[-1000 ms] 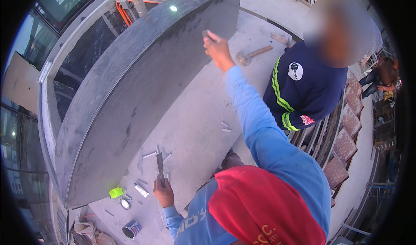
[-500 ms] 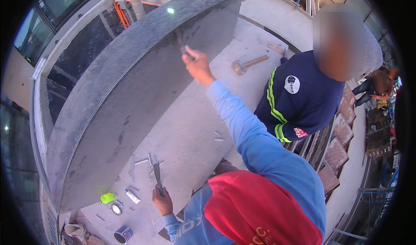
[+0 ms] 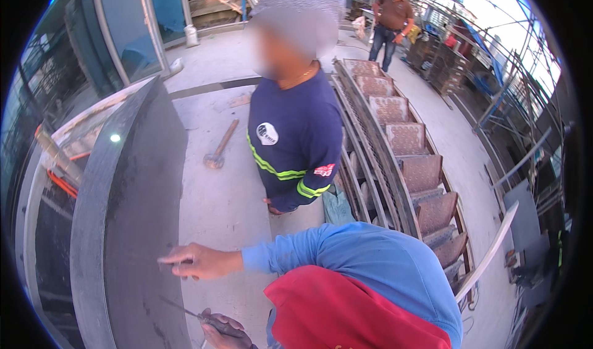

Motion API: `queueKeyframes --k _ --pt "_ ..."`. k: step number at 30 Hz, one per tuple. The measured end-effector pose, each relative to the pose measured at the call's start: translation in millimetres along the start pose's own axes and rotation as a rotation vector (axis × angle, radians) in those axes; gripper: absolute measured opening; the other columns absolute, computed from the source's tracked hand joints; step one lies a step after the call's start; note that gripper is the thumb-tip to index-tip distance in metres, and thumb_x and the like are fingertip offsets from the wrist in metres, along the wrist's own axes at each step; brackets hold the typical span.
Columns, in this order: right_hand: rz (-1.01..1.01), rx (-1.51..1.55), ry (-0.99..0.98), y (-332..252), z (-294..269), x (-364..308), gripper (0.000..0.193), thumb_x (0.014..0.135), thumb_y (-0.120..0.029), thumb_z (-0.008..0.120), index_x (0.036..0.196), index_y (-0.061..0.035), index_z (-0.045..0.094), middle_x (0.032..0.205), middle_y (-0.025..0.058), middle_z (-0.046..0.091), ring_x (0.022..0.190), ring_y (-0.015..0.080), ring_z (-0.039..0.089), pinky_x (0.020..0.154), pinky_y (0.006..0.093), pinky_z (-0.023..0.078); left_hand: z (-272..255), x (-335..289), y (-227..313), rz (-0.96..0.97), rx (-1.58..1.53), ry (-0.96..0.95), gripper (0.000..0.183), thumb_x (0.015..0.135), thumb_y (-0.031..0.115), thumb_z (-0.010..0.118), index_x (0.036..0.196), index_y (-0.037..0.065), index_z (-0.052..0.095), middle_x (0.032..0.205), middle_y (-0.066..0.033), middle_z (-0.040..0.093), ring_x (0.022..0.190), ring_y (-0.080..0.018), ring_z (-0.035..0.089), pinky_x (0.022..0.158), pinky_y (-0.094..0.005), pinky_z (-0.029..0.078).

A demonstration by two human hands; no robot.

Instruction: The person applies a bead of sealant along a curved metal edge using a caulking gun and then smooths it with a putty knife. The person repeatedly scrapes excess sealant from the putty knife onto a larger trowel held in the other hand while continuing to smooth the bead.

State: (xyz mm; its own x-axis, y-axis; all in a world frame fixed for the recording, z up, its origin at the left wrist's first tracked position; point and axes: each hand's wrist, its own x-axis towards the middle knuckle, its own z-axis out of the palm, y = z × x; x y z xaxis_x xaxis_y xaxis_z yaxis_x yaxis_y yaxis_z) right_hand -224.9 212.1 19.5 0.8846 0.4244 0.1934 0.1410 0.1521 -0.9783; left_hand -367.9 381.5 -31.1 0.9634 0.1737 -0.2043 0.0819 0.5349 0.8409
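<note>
My right hand (image 3: 210, 262) reaches left from a blue sleeve to the dark face of a long curved grey slab (image 3: 133, 194). Its index finger stretches forward and its other fingers curl. A thin grey edge shows at the fingertips; its kind is unclear. Below, close to the lower edge, my left hand (image 3: 216, 338) is closed round the handle of a putty knife (image 3: 196, 315). The thin blade points up and left at the slab's face. Red cloth (image 3: 358, 306) on me covers the bottom middle of the view.
A hammer (image 3: 217, 153) lies on the pale floor beyond my hands. Close by stands a co-worker (image 3: 293, 126) in a navy top. Rusty metal stair treads (image 3: 404, 139) run along the right. Another person (image 3: 392, 18) stands farther back. An orange hose (image 3: 62, 184) lies behind the slab.
My view has swung right and up. My right hand is now lower along the slab's face. The putty knife in my left hand has come close to the slab.
</note>
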Motion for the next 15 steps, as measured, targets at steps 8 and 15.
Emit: queueKeyframes --k 8,15 --pt "-0.266 -0.202 0.065 -9.0 22.0 -64.8 0.046 0.102 -0.015 0.060 0.145 0.0006 0.056 0.118 0.0153 0.063 0.109 0.0243 0.060 0.098 0.0364 0.046 21.4 10.0 22.0 -0.105 0.132 -0.140 0.050 0.110 0.050 0.044 0.121 0.003 0.054 0.074 -0.0026 0.054 0.045 -0.0111 0.046 0.037 -0.0233 0.036" --pt "-0.009 -0.096 0.122 -1.9 17.9 -58.0 0.041 0.100 -0.014 0.063 0.137 0.0034 0.061 0.122 0.0156 0.065 0.109 0.0226 0.062 0.095 0.0355 0.049 9.9 -3.3 11.7 -0.185 0.215 -0.251 0.055 0.109 0.051 0.045 0.120 -0.001 0.060 0.077 -0.0024 0.056 0.053 -0.0105 0.050 0.044 -0.0249 0.040"
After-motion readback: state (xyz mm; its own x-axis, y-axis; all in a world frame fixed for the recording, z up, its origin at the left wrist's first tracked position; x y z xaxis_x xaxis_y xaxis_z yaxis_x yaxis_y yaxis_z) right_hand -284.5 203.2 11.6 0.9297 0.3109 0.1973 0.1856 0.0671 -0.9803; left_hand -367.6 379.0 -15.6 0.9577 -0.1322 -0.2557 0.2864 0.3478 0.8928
